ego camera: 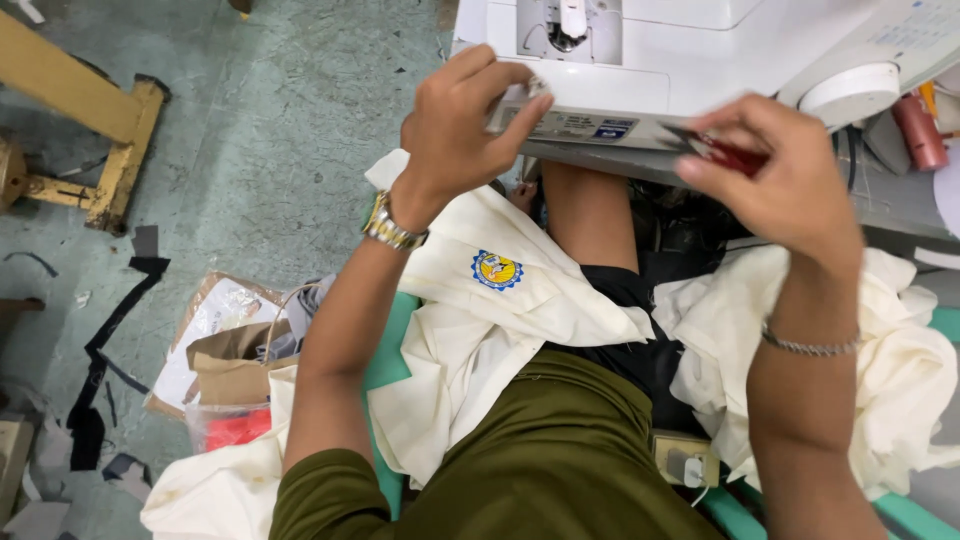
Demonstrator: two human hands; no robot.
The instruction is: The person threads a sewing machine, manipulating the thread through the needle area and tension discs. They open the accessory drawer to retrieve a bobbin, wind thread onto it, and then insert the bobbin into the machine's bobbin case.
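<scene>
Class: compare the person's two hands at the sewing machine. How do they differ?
The left hand pinches a small pale piece with its fingers curled; the right hand pinches a small dark red tool. The left wrist wears a chunky metal watch; the right wrist wears a thin chain bracelet. Both are raised beside the white sewing machine.

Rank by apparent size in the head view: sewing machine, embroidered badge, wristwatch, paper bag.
1. Sewing machine, though cut off by the frame.
2. Paper bag.
3. Wristwatch and badge look about alike; the watch sits nearer the camera.
</scene>
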